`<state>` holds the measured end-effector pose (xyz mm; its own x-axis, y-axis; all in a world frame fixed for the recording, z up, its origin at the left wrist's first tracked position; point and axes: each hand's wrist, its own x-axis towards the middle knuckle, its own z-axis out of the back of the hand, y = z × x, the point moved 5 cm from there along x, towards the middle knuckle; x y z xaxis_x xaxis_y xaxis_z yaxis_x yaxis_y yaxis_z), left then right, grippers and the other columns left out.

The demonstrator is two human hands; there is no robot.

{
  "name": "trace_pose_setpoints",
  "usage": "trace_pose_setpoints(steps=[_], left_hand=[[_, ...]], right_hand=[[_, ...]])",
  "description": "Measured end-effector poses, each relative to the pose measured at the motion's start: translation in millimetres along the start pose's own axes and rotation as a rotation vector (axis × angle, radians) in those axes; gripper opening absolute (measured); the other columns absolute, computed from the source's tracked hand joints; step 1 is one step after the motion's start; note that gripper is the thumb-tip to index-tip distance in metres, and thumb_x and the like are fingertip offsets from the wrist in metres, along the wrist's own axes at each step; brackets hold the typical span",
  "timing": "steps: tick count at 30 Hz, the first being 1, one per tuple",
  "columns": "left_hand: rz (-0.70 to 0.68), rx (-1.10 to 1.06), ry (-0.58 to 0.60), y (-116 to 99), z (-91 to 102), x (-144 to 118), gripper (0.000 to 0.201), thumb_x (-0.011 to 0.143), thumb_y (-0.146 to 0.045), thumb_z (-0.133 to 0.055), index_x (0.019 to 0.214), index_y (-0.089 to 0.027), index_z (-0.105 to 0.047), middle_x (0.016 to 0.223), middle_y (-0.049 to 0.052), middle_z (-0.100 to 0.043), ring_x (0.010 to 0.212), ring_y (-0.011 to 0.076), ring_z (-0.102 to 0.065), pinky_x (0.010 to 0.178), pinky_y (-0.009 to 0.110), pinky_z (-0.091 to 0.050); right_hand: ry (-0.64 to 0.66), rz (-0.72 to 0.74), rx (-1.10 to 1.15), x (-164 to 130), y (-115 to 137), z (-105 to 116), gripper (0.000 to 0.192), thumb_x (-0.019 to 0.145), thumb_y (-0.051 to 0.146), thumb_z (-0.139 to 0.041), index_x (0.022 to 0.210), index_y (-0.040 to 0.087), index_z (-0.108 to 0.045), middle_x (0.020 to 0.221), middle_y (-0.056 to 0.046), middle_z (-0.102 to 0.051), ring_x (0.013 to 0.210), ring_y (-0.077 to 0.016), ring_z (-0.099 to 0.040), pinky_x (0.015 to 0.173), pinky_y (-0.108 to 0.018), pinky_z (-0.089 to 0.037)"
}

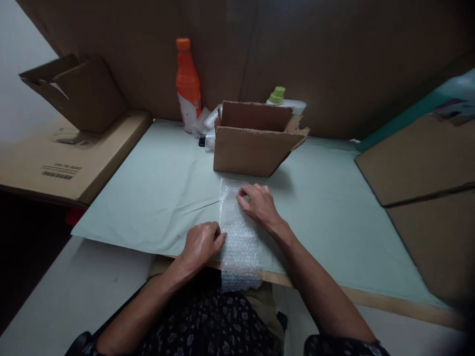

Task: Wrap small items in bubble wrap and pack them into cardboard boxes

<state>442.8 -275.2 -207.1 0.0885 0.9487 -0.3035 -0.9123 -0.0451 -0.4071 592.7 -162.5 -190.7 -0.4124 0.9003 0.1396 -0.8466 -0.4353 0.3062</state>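
A long strip of clear bubble wrap (240, 257) lies over the table, its near end hanging past the front edge. At its left border sits my left hand (202, 243), fingers curled and thumb on the wrap's edge. Higher up on the strip, my right hand (259, 203) is closed, with thumb and fingertips pinched together at the wrap's surface. A small open cardboard box (245, 151) stands just beyond the strip's far end.
Behind the box are an orange bottle (188, 89), crumpled clear plastic (206, 122) and a white bottle with a green cap (277, 95). Cartons (55, 153) are at the left, and more cardboard (426, 163) rises at the right. A pale green cloth (326, 207) covers the table.
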Motion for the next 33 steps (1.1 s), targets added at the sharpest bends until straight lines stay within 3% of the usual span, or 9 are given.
trace_pose_setpoints(steps=[3, 7, 11, 13, 16, 19, 33], left_hand=[[0.013, 0.022, -0.001, 3, 0.7, 1, 0.022, 0.096, -0.033, -0.054, 0.090, -0.021, -0.070, 0.092, 0.007, -0.077, 0.089, 0.0241, -0.071, 0.070, 0.031, -0.043], [-0.039, 0.013, -0.099, 8, 6.6, 3, 0.016, 0.095, -0.030, -0.055, 0.094, -0.020, -0.069, 0.094, 0.006, -0.075, 0.090, 0.0237, -0.070, 0.074, 0.032, -0.048], [-0.281, 0.043, -0.314, 1, 18.3, 19, 0.023, 0.093, -0.020, -0.056, 0.114, -0.019, -0.065, 0.119, 0.011, -0.069, 0.111, 0.0254, -0.064, 0.091, 0.037, -0.051], [-0.431, 0.098, -0.348, -6, 18.2, 34, 0.032, 0.091, -0.015, -0.057, 0.123, -0.018, -0.062, 0.136, 0.014, -0.062, 0.126, 0.0282, -0.057, 0.101, 0.043, -0.049], [-0.563, 0.168, -0.293, -12, 10.7, 58, 0.037, 0.091, -0.015, -0.057, 0.128, -0.016, -0.059, 0.145, 0.015, -0.057, 0.137, 0.0303, -0.049, 0.109, 0.048, -0.043], [-0.578, 0.193, -0.260, -12, 5.6, 69, 0.035, 0.093, -0.017, -0.056, 0.127, -0.016, -0.060, 0.143, 0.015, -0.058, 0.136, 0.0302, -0.050, 0.112, 0.048, -0.041], [-0.623, 0.350, -0.218, -30, 6.0, 77, 0.031, 0.094, -0.021, -0.052, 0.123, -0.015, -0.062, 0.138, 0.016, -0.060, 0.131, 0.0313, -0.052, 0.108, 0.050, -0.041]], right_hand=[[0.023, -0.026, -0.025, 10, 2, -9, 0.012, 0.086, 0.019, -0.056, 0.085, 0.020, -0.068, 0.089, -0.006, -0.075, 0.088, -0.0246, -0.060, 0.080, -0.035, -0.034], [-0.029, -0.058, -0.065, 6, -3, -9, 0.027, 0.089, 0.023, -0.056, 0.112, 0.017, -0.069, 0.112, -0.013, -0.072, 0.101, -0.0301, -0.058, 0.084, -0.039, -0.036], [-0.128, 0.026, -0.088, -14, -3, -5, 0.030, 0.092, 0.026, -0.058, 0.119, 0.019, -0.069, 0.118, -0.012, -0.070, 0.105, -0.0296, -0.058, 0.088, -0.040, -0.038], [-0.140, 0.092, -0.089, -24, 0, -10, 0.028, 0.093, 0.025, -0.058, 0.119, 0.019, -0.069, 0.121, -0.012, -0.069, 0.107, -0.0285, -0.058, 0.090, -0.040, -0.040], [-0.118, 0.132, -0.098, -33, 1, -23, 0.028, 0.096, 0.023, -0.055, 0.120, 0.018, -0.068, 0.126, -0.013, -0.068, 0.111, -0.0286, -0.058, 0.090, -0.041, -0.041], [-0.106, 0.129, -0.106, -33, -1, -29, 0.029, 0.097, 0.024, -0.053, 0.122, 0.019, -0.067, 0.127, -0.013, -0.068, 0.114, -0.0287, -0.058, 0.092, -0.042, -0.042], [-0.041, 0.090, -0.202, -34, -1, -19, 0.027, 0.097, 0.022, -0.055, 0.120, 0.019, -0.068, 0.128, -0.013, -0.069, 0.111, -0.0288, -0.060, 0.089, -0.041, -0.042]])
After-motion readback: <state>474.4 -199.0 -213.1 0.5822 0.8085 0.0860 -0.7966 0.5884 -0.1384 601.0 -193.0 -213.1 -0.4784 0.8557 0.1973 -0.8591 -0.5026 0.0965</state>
